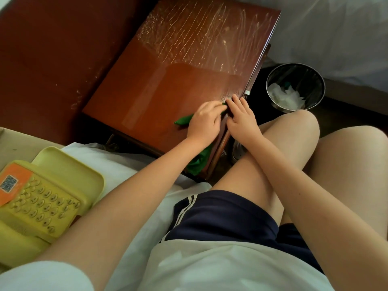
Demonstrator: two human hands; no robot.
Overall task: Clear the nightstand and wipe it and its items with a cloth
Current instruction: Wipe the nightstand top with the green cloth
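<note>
Wiping step: left hand grips the green cloth at the bench's near edge; right hand rests alongside, seemingly flat. Yellow telephone lies on the bed. Next: sweep the streaked far half

Left hand grips green cloth on nightstand top at its right edge; cloth tail hangs over the near corner. Right hand flat beside it, fingers straight. Far half streaked. Bin right of the nightstand, yellow phone on the bed.
</note>
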